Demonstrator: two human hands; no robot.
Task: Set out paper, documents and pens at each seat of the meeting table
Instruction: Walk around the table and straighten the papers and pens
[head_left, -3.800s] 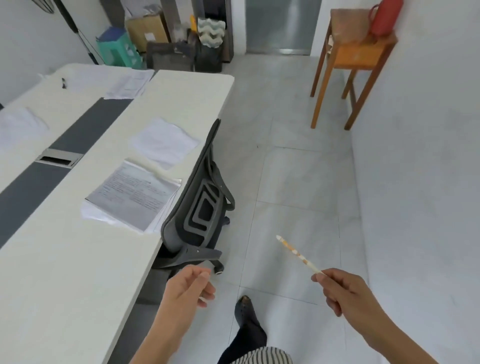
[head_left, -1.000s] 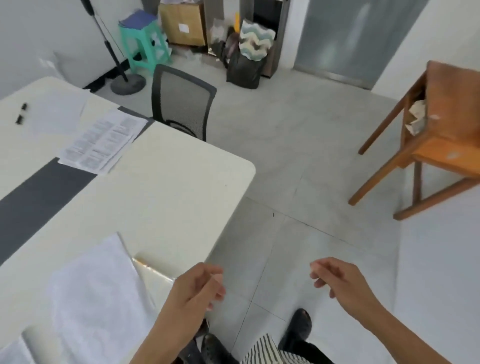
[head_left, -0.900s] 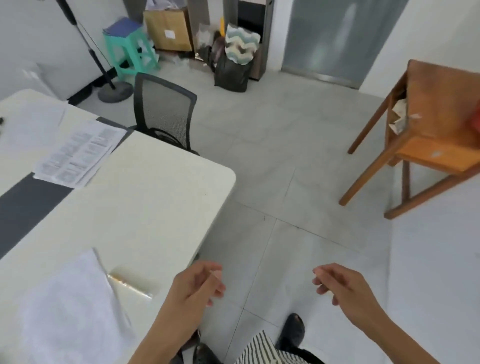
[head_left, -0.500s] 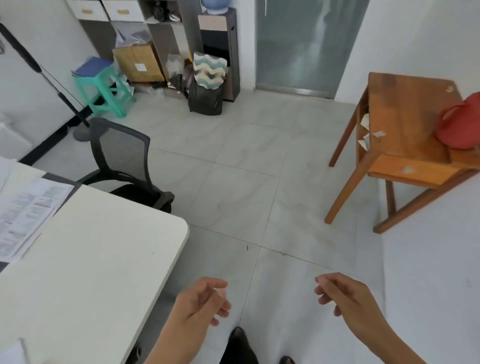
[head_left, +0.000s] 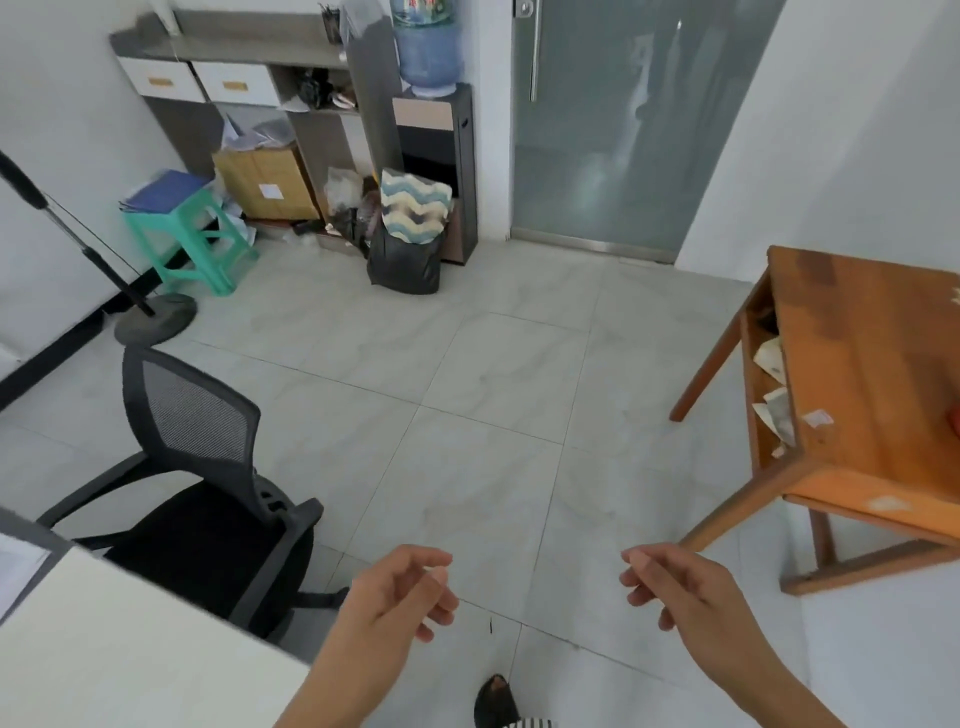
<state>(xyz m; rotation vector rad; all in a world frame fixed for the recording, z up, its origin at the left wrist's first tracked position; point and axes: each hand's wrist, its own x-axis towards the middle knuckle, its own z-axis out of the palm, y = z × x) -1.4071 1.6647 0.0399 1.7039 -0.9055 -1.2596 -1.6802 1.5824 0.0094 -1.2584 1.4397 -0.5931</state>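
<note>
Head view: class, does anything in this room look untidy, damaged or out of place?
Yes. The wooden table at the right has a scuffed, patchy top, with crumpled paper scraps stuffed under it. A black bag and a cardboard box crowd the floor by the grey shelves.

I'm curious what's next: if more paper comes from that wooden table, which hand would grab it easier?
Probably the right hand: empty, it hangs on the side of the wooden table, where papers sit under the top. The left hand, also empty, is nearer the meeting table.
</note>
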